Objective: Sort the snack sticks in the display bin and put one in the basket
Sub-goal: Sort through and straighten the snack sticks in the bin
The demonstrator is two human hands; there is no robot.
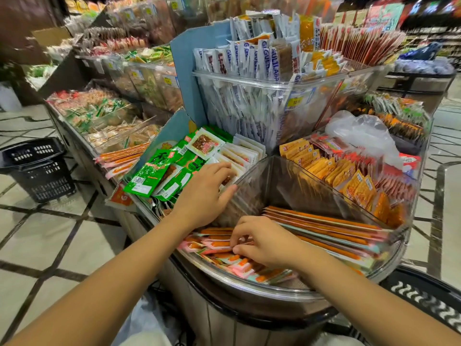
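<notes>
While the right hand (264, 242) curls its fingers onto the near-left ends of the snack sticks (324, 229), thumb and fingertips closing on what looks like 1 or 2 wrappers, the left hand (205, 193) lies relaxed and loosely spread. It holds nothing, with its thumb against the rim of the clear divider (252, 181) and its fingertips on the white packets (243, 151) behind.

The sticks fill the front compartment of the display bin (274, 289), directly under the right hand. Each is a long, thin orange rod sealed in a flat pink or pale-teal sleeve. They should be light and fairly bendy, and with slick film against slick film a stack is likely to slide apart. A sealed end works for lifting 1 free, but a pinch nearer the middle would stop it drooping.

The tidy layer at the back lies flat, its long axis running left to right across the compartment. The sticks nearest the front wall are skewed and overlap.

Beyond, green packets (154, 173) are heaped at the left. A black basket (37, 168) stands on the floor, well apart from the bin.
</notes>
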